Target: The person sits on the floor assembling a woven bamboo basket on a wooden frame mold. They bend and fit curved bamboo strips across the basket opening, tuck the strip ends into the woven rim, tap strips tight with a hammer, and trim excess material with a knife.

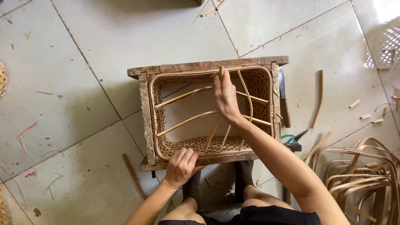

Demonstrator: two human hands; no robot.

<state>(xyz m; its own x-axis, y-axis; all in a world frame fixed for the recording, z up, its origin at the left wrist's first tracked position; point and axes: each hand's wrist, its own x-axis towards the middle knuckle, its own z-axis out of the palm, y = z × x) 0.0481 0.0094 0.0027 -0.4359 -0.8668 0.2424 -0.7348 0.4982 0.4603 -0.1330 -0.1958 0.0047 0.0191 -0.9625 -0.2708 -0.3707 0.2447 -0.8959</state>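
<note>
- Head view, looking straight down over knees and a tiled floor (83, 83).
- Right hand (225, 98) stretched forward over the woven basket (260, 83), forearm running diagonally from lower right, wrist slightly bent, back of the hand up.
- Right grip pressed together on a thin bamboo strip (221, 71), pinching it between thumb and fingertips at the basket's far rim, strip end poking just above the fingers.
- Left hand (181, 166) planted at the near edge, fingers curled over the basket rim and the wooden frame (143, 108), thumb out to the right; grip clamped on that edge, arm coming up from the lower left.
- Basket seated inside the rough rectangular wooden frame, centre of view, bottom open, with curved bamboo ribs (183, 96) crossing the opening and short ribs standing near the close side.
- Knife (283, 98) lying on the floor just beside the frame's right side.
- Green-handled scissors (291, 138) near the right forearm, below the knife.
- Stack of bent bamboo hoops (366, 175) at lower right, well apart from the basket.
- Loose bent strip (319, 100) and scattered offcuts across the tiles.
</note>
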